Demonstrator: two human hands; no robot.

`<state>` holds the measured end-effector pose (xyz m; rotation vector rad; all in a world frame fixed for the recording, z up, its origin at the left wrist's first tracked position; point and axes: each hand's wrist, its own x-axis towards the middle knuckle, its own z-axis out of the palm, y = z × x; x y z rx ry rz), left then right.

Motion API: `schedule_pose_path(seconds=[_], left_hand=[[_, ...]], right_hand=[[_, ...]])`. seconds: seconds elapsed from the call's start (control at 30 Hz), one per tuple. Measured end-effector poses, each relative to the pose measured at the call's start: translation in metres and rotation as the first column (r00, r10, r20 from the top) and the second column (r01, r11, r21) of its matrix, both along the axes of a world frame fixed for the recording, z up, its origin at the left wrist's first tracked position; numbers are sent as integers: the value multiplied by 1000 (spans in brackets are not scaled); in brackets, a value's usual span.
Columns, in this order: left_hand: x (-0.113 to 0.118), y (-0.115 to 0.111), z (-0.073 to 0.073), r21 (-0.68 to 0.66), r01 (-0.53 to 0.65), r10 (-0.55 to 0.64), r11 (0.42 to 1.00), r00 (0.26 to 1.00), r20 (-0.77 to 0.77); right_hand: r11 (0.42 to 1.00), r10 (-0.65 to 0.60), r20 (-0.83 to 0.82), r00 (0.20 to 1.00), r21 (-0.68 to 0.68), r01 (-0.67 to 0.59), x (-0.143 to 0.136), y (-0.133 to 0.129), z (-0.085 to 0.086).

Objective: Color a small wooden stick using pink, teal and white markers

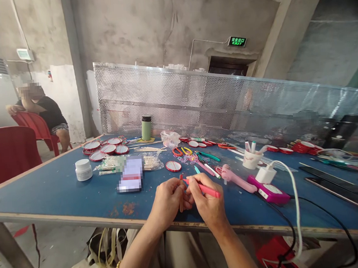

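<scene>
- The blue-topped counter point(48, 198) fills the foreground, carrying everything handled here.
- Behind its far edge stands a perforated metal panel point(164, 100).
- The right hand point(208, 197) is closed around a marker like a pen; the left hand point(168, 198) pinches a thin stick — both meet near the counter's front edge.
- To their right lie a pink glue gun point(239, 180) and a magenta power strip point(275, 193), with a white charger point(266, 174) plugged in.
- A green thermos point(146, 130) stands upright by the panel.
- Left of the hands lies a smartphone point(131, 174); a white jar point(83, 170) stands farther left.
- Just beyond the hands rests a red-rimmed disc point(173, 166).
- The red marker point(210, 190) points leftward, toward the stick.
- The wooden stick point(181, 177) stands near-upright, red-tipped — whether the marker touches it, I cannot tell.
</scene>
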<state>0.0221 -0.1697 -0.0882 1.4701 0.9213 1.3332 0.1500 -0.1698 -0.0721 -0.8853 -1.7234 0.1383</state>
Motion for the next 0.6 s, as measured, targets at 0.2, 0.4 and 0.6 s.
schedule_pose_path(seconds=[0.2,0.4,0.6], left_hand=[[0,-1,1,-5,14,-14,1000,1000,16],[0,-2,2,1,4,-4,1000,1000,6],[-1,0,1,9,5,-5,1000,1000,-2]], right_hand=[[1000,18,8,1000,0,-18,0,0,0],[1000,17,24,1000,22,-17,0,0,1],[999,-3,33,999,33,2,-1,1,0]])
